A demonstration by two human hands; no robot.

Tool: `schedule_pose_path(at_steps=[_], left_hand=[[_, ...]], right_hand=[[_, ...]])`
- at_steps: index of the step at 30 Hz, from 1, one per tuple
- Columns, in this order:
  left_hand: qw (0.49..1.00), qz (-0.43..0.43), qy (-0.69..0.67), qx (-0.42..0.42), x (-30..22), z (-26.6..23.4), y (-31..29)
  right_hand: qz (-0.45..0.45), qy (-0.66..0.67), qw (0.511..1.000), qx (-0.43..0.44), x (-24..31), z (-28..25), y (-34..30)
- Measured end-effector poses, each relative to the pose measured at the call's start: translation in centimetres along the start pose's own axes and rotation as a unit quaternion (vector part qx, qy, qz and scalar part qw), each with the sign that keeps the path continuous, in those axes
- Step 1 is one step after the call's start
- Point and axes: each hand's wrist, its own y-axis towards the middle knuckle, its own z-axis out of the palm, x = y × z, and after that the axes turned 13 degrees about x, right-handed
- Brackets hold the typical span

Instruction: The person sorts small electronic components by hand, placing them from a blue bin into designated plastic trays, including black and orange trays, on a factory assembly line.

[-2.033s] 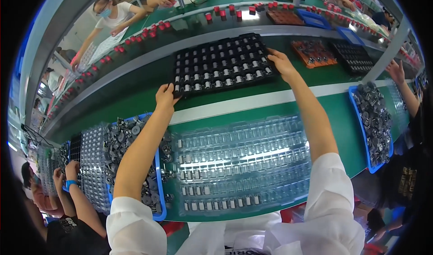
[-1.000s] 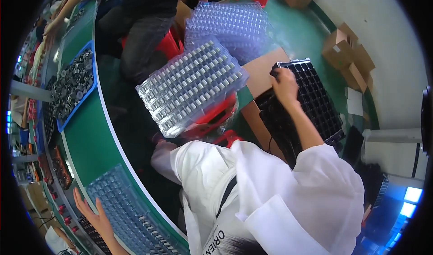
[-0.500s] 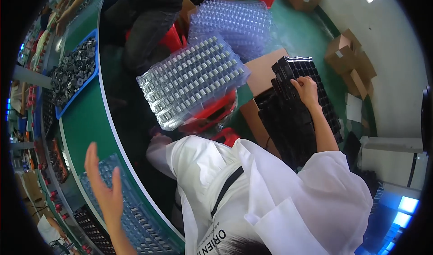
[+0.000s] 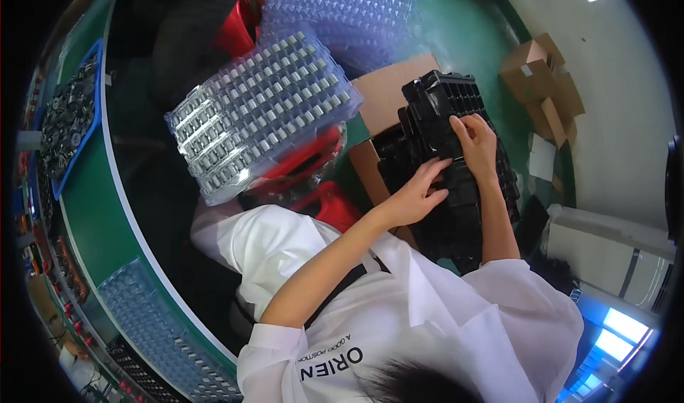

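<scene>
To my right stands a pile of black plastic compartment trays (image 4: 456, 225). My right hand (image 4: 479, 147) has its fingers closed on the side wall of the top black tray (image 4: 436, 114), which sits tilted over the pile. Beside it, my left hand (image 4: 413, 195) reaches across my body with thumb and fingers apart, fingertips at the tray's near edge. Parts of the lower trays are hidden under the top one and my hands.
In front, a clear blister tray (image 4: 263, 111) full of metal cylinders rests on a red stool (image 4: 306, 162). Behind it are stacked clear trays (image 4: 342, 18). An opened carton (image 4: 392, 90) adjoins the black pile. Left, a green bench (image 4: 96, 221) carries a blue bin (image 4: 94, 118) of dark parts.
My left hand has swung from above the bench at left over to the black trays. The top black tray has shifted, and my right hand stays on it. My view has turned slightly.
</scene>
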Motion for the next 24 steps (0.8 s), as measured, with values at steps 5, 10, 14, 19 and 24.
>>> schedule_pose_path(at_steps=[5,10,14,19,24], left_hand=[[0.982,-0.075,-0.175,-0.014,-0.3,-1.9,1.7],[0.967,-0.063,-0.204,-0.141,2.0,-1.0,1.3],[0.987,-0.045,-0.079,-0.13,3.1,-1.1,1.4],[0.978,-0.088,-0.113,-0.153,4.7,-1.7,0.8],[0.986,-0.093,-0.06,-0.126,6.2,-2.7,0.9]], right_hand=[[0.001,0.005,1.0,-0.015,0.3,0.4,-1.4],[0.006,-0.01,1.0,-0.024,1.6,2.2,-2.6],[-0.001,0.01,1.0,-0.025,1.6,2.3,-3.3],[0.018,-0.023,0.995,-0.092,2.9,-2.0,-2.3],[-0.032,-0.138,0.978,-0.151,6.4,-10.0,-1.6]])
